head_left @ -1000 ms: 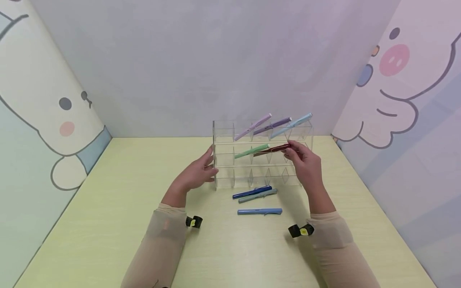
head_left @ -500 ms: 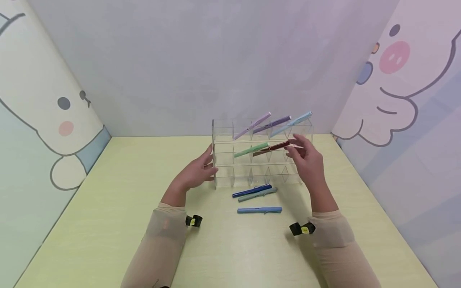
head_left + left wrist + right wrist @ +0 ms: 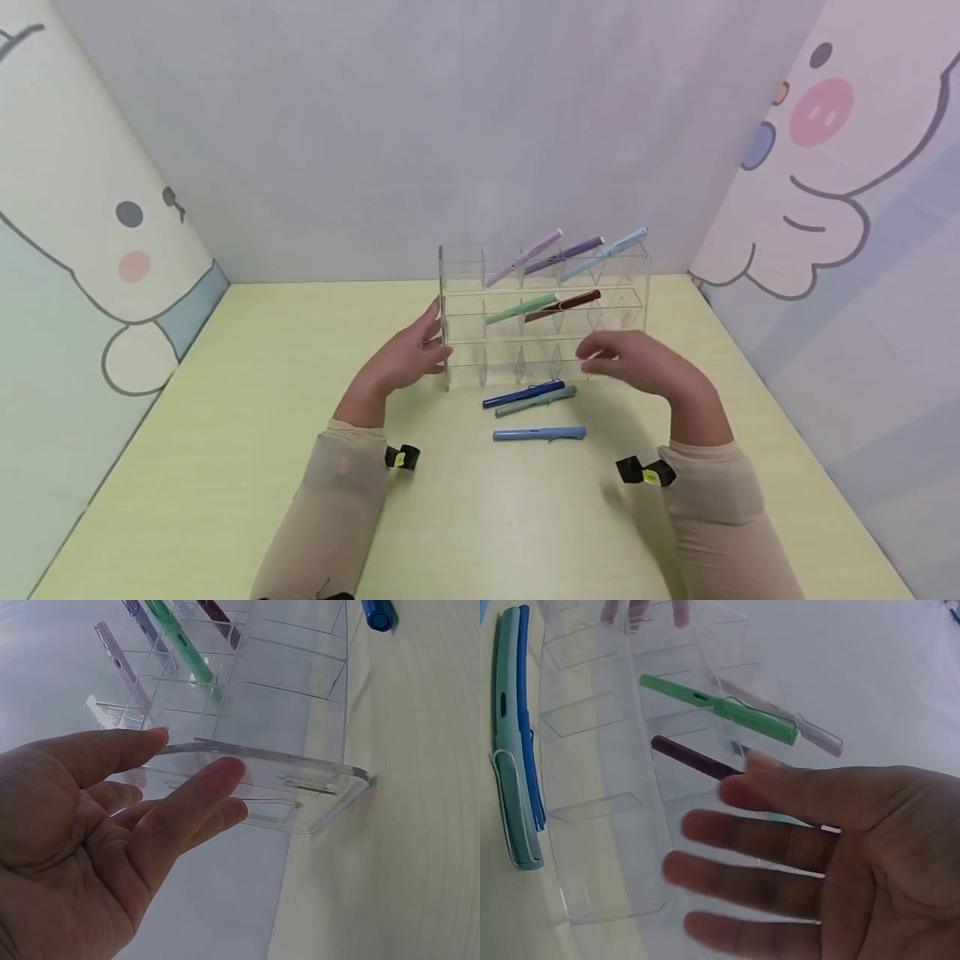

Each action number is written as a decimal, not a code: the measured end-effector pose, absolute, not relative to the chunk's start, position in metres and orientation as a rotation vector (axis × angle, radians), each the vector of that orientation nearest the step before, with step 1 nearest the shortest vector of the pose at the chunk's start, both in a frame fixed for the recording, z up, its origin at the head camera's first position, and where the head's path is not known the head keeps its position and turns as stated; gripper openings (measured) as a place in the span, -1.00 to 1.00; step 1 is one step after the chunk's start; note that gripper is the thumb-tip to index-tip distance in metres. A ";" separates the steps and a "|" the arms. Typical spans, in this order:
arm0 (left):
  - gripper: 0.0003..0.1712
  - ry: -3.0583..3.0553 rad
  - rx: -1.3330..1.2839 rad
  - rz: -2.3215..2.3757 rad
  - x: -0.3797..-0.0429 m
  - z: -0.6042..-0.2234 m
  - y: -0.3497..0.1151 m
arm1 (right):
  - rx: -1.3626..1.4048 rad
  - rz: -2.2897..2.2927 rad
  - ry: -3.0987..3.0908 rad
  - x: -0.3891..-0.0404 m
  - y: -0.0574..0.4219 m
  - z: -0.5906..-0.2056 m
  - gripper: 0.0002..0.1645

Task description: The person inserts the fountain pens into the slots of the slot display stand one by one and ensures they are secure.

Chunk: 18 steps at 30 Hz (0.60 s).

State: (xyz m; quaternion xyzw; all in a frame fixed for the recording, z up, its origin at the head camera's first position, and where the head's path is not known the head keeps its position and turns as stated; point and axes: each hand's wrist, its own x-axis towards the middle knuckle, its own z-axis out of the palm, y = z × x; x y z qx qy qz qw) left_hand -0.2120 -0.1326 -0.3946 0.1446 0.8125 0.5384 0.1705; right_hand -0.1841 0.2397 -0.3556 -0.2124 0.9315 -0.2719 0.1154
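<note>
A clear acrylic pen rack [image 3: 502, 354] with three tiers stands toward the back. My left hand [image 3: 405, 358] rests at its left side panel [image 3: 285, 765], fingers mostly straight and touching the edge. My right hand [image 3: 637, 360] hovers before the lower right tier with nothing in it; its fingers are spread loosely in the right wrist view. On the middle tier lean a green pen [image 3: 522, 308] and a dark red pen [image 3: 562, 306]. The top tier bears a lilac pen [image 3: 523, 258], a purple pen [image 3: 564, 255] and a light blue pen [image 3: 604, 254].
Before the rack, a dark blue pen [image 3: 523, 394] and a grey-green pen [image 3: 536, 402] lie side by side on the table [image 3: 225, 433]. Closer to me lies a blue pen [image 3: 539, 433]. Printed walls stand at both sides and a plain one behind.
My right hand let go of the dark red pen, which stays on the middle tier, then came down and toward me. My left hand has stayed at the rack's side.
</note>
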 end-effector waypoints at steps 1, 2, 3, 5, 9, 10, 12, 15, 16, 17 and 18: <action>-0.02 2.306 0.405 1.526 -0.212 -0.394 -0.132 | -0.618 -0.759 2.684 -0.184 0.238 -0.357 -0.66; -0.02 2.306 0.402 1.523 -0.213 -0.394 -0.132 | -0.610 -0.729 2.646 -0.184 0.236 -0.359 -0.64; -0.02 2.305 0.401 1.521 -0.213 -0.394 -0.131 | -0.603 -0.704 2.616 -0.184 0.234 -0.361 -0.61; -0.02 2.304 0.403 1.517 -0.214 -0.394 -0.131 | -0.597 -0.666 2.588 -0.185 0.230 -0.365 -0.58; -0.02 2.306 0.417 1.516 -0.215 -0.395 -0.131 | -0.607 -0.616 2.577 -0.187 0.222 -0.372 -0.60; -0.02 2.305 0.420 1.519 -0.214 -0.395 -0.131 | -0.600 -0.603 2.579 -0.188 0.221 -0.374 -0.61; -0.02 2.299 0.428 1.530 -0.214 -0.395 -0.132 | -0.600 -0.569 2.581 -0.188 0.217 -0.377 -0.62; -0.02 2.289 0.442 1.544 -0.212 -0.394 -0.132 | -0.593 -0.503 2.582 -0.188 0.212 -0.380 -0.63; -0.02 2.286 0.446 1.548 -0.212 -0.393 -0.132 | -0.586 -0.479 2.584 -0.188 0.211 -0.380 -0.63; -0.02 2.286 0.448 1.549 -0.212 -0.393 -0.133 | -0.595 -0.455 2.584 -0.188 0.209 -0.381 -0.64; -0.02 2.286 0.448 1.550 -0.211 -0.393 -0.133 | -0.595 -0.435 2.585 -0.188 0.208 -0.381 -0.64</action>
